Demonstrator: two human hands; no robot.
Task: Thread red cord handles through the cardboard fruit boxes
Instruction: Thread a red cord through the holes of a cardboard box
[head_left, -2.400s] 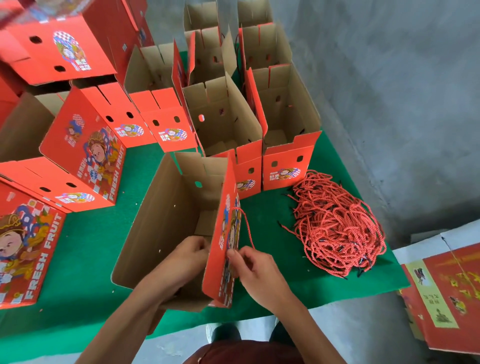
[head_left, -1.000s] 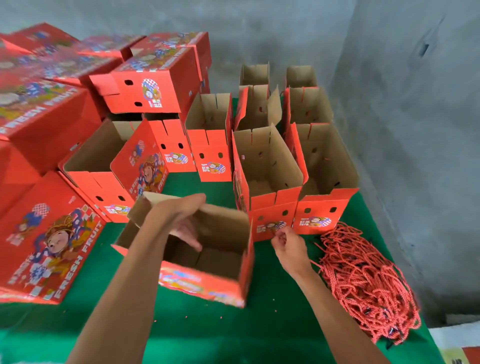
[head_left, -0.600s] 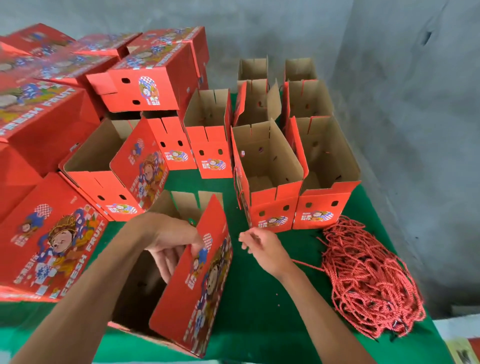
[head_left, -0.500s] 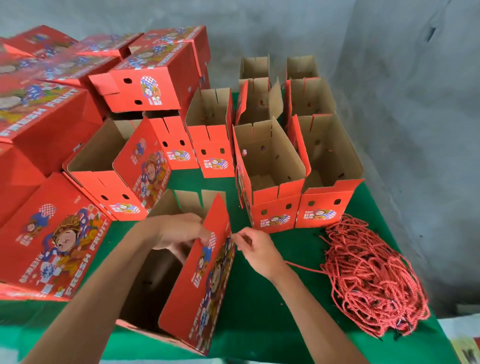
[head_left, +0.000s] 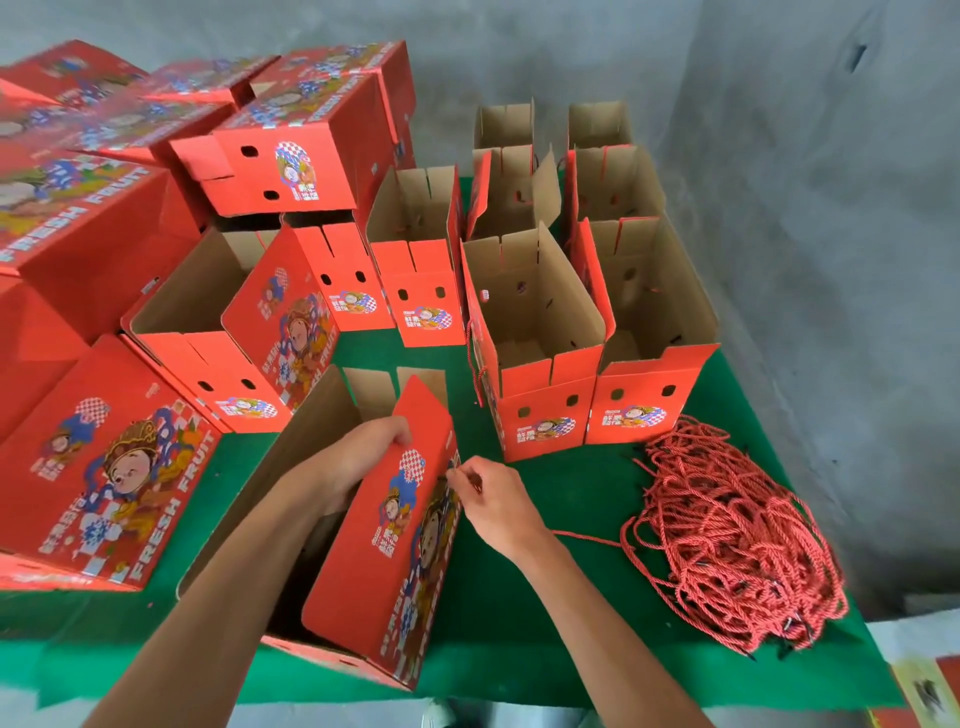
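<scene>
Near box (head_left: 363, 525) lies open on the green table (head_left: 519, 597), nothing visible inside but the left hand (head_left: 358, 457), which grips its red flap. Right hand (head_left: 493, 501) pinches a cord (head_left: 582, 538) end at that flap's edge; the cord runs back to the cord pile (head_left: 727, 535) on the right. Open boxes (head_left: 540, 322) behind look empty, closed ones (head_left: 104, 483) stacked left. Grey concrete walls (head_left: 805, 208).

Open red fruit box (head_left: 384, 525) tilted on green table, red cord pile (head_left: 727, 535) nearby
</scene>
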